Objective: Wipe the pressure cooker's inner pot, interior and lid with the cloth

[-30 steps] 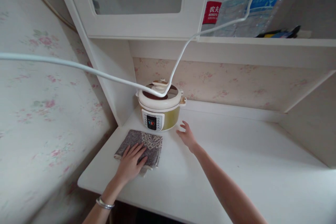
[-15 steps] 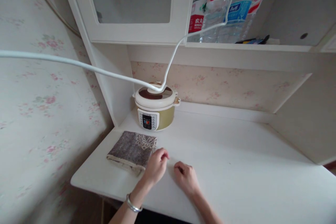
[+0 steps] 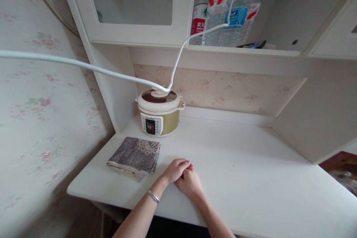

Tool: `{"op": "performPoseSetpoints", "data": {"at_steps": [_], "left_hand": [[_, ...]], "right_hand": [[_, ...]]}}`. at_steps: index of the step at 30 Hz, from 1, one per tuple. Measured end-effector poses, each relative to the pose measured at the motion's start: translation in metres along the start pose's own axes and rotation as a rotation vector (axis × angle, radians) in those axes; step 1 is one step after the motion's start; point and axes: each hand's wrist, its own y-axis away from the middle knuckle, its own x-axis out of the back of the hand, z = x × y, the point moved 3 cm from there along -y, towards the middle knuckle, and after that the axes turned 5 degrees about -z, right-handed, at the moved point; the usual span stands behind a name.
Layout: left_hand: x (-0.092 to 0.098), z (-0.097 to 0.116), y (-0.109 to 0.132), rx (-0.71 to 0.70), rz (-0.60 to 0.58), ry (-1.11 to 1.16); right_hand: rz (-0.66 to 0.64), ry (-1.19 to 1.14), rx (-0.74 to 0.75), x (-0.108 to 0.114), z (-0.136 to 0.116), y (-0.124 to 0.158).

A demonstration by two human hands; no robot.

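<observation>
**Both hands parked on the counter, cloth just off to the side**

Both hands sit together near the front edge of the white counter (image 3: pixel 251 178). The left hand (image 3: pixel 175 169), with a silver bangle (image 3: pixel 153 196) on its wrist, has its fingers (image 3: pixel 186 163) curled loosely over the right hand (image 3: pixel 191 184) and holds nothing. The right hand's fingers are tucked under there, so I can't tell how they're set. The folded grey patterned cloth (image 3: pixel 134 153) lies flat near the left hand, not touching it, in front of the electric pressure cooker (image 3: pixel 159 113). A white cable (image 3: pixel 83 67) drapes over the cooker's lid.

One cloth (image 3: pixel 134 155), one cooker (image 3: pixel 159 113)
</observation>
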Motion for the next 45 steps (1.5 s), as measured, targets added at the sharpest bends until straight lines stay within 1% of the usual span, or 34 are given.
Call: {"op": "performPoseSetpoints", "data": {"at_steps": [4,8,12,17,24,29,33,45], "left_hand": [[-0.001,-0.003,-0.002,0.044,0.066,0.083],[-0.004,-0.004,0.002,0.027,0.097,0.015],[-0.007,-0.004,0.007,-0.017,0.098,-0.087],[-0.010,-0.004,0.009,-0.034,0.095,-0.138],[-0.011,-0.002,0.014,-0.060,0.099,-0.142],[-0.010,-0.003,0.016,-0.076,0.136,-0.195],[-0.009,-0.004,0.017,-0.094,0.150,-0.186],[-0.013,-0.001,0.022,-0.097,0.172,-0.175]], "right_hand": [[0.010,0.021,0.012,0.003,-0.003,0.000],[-0.008,0.015,0.024,0.001,-0.001,0.003],[-0.007,0.009,0.025,0.000,0.002,0.006],[0.006,0.002,0.016,0.001,0.002,0.010],[0.005,-0.003,0.026,0.001,0.001,0.013],[-0.015,0.005,0.015,0.000,0.001,0.013],[-0.022,0.025,0.000,0.001,0.000,0.014],[-0.017,0.034,0.037,0.004,-0.001,0.016]]}}
